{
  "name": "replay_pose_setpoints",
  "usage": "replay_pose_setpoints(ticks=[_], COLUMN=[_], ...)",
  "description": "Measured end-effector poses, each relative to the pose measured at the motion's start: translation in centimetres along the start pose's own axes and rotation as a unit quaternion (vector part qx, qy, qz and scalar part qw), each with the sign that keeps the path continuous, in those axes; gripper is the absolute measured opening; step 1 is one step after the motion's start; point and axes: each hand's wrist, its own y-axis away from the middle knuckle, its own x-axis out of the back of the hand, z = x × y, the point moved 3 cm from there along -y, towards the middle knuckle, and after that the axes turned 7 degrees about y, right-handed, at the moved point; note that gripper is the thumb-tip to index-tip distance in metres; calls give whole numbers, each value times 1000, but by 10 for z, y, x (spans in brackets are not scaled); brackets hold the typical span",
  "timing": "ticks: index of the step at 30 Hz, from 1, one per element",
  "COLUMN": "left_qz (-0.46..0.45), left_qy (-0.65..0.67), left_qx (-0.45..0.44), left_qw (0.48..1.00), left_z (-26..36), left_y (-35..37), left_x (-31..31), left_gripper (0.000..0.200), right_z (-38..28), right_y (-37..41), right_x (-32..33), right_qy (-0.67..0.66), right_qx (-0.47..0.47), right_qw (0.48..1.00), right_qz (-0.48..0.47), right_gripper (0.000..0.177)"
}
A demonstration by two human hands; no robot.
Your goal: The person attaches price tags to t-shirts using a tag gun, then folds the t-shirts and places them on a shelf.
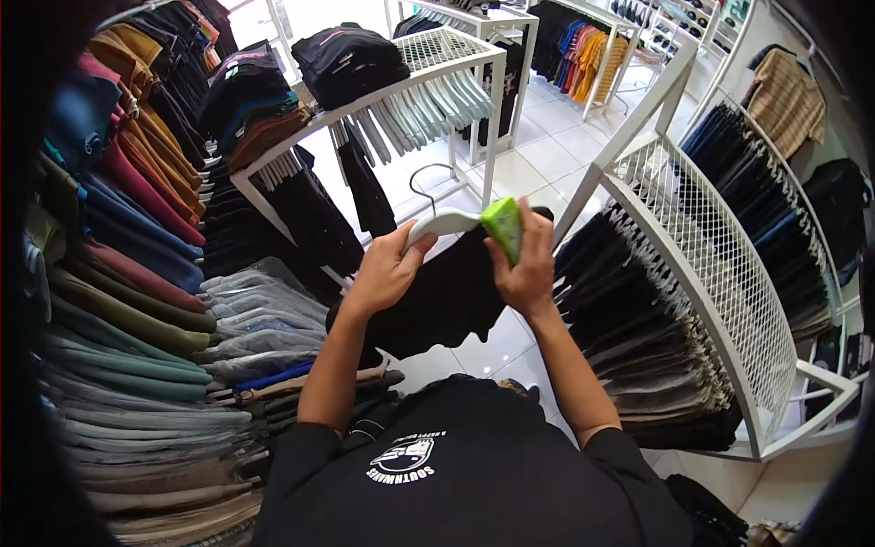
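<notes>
My left hand [387,272] is closed around one arm of a white hanger [447,221], whose metal hook points up. A black garment [437,305] hangs below the hanger, in front of my body. My right hand [527,273] grips a bright green tag [501,223] at the hanger's other end, thumb on the near side and fingers behind it. Dark cloth shows beside the right fingertips. Whether the right hand also pinches the garment or the hanger cannot be made out.
Close on my left, a rack is packed with hanging shirts [137,328]. Ahead stands a white display rack [365,96] with folded black clothes [349,56] on top and white hangers [424,114] below. To my right, a mesh-topped rack [720,255] holds dark trousers [629,328].
</notes>
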Motion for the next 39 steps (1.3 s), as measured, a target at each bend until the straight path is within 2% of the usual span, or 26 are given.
replay_pose_setpoints(ticks=[2,4,6,8,9,10,14,17,18,20,22,24,25,26,28,30,32,33,36,38,39], left_qz=[9,26,50,66,72,75,60,65,59,86,93,97,91,91,73,58,41,61,84,93,90], left_qy=[-12,-21,-13,16,11,7,15,-9,-10,-48,-56,-53,-61,-59,-66,-90,-193,-207,-250,-258,-279], left_qx=[-11,-15,9,27,11,-1,14,-5,-10,-11,-20,-49,-58,-57,-145,-174,-205,-232,-251,-263,-282], left_qw=[1000,999,999,997,997,997,998,998,998,995,994,993,992,992,985,979,959,949,932,925,914], left_z=[-1,-3,-11,-11,-9,-9,-12,-4,-1,6,0,-3,-1,0,8,12,15,16,16,11,12], left_y=[4,10,16,21,22,26,22,22,23,27,32,35,37,34,31,26,23,23,30,37,38], left_x=[3,11,21,28,28,26,16,13,15,21,22,24,24,21,12,5,1,2,11,14,14], left_gripper=[31,32,32,29,27,25,23,22,22,22,22,22,20,20,13,19,25,29,33,35,37], right_z=[22,75,130,134,126,110,0,-15,-1,51,115,130,116,103,39,-5,-15,-2,89,123,119], right_y=[7,18,36,42,41,34,-2,0,3,13,31,37,30,24,1,-11,-5,-1,13,25,23], right_x=[-17,-26,-26,-7,-2,2,12,3,-4,-10,-12,5,14,19,34,35,27,21,8,20,25], right_qy=[8,95,125,134,119,121,-31,-41,-39,79,135,140,129,131,13,-32,-24,4,99,151,122], right_qx=[-11,-50,-261,-261,-233,-232,-46,-9,-11,-94,-273,-251,-222,-222,-188,-57,-22,-3,-149,-277,-256], right_qw=[1000,990,957,954,961,961,998,998,999,991,953,956,963,963,981,997,999,1000,982,949,958], right_qz=[-2,89,19,59,92,88,-3,-37,-31,58,2,49,84,82,45,28,-28,18,62,-10,27], right_gripper=[73,71,68,67,67,67,67,70,70,68,66,65,65,65,65,66,64,61,57,53,51])
